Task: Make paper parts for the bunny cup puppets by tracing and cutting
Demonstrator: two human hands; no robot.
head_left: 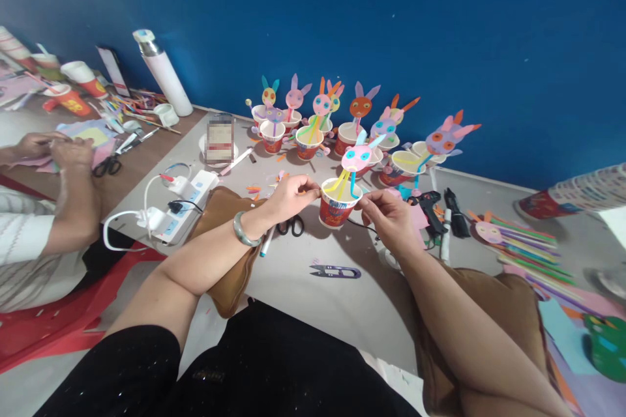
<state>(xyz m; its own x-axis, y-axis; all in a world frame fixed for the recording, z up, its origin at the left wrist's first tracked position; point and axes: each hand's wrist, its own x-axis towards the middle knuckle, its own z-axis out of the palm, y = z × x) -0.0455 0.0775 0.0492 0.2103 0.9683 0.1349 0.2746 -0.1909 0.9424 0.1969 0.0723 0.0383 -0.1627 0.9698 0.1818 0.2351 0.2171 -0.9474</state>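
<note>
A red printed paper cup with a white rim stands upright between my hands. Yellow and blue strips rise out of it to a pink paper rabbit head with blue eyes and ears. At the cup's left side, my left hand has thumb and forefinger pinched by the rim. My right hand pinches at the opposite side; a small part there is mostly covered by its fingers. In front of the cup lie purple thread snips. Black-handled scissors and a marker rest below my left hand.
Several similar rabbit cups line the blue wall. To the right are a black glue gun, coloured sticks and stacked paper cups. A power strip with cables lies left. A co-worker's hands handle paper beyond it.
</note>
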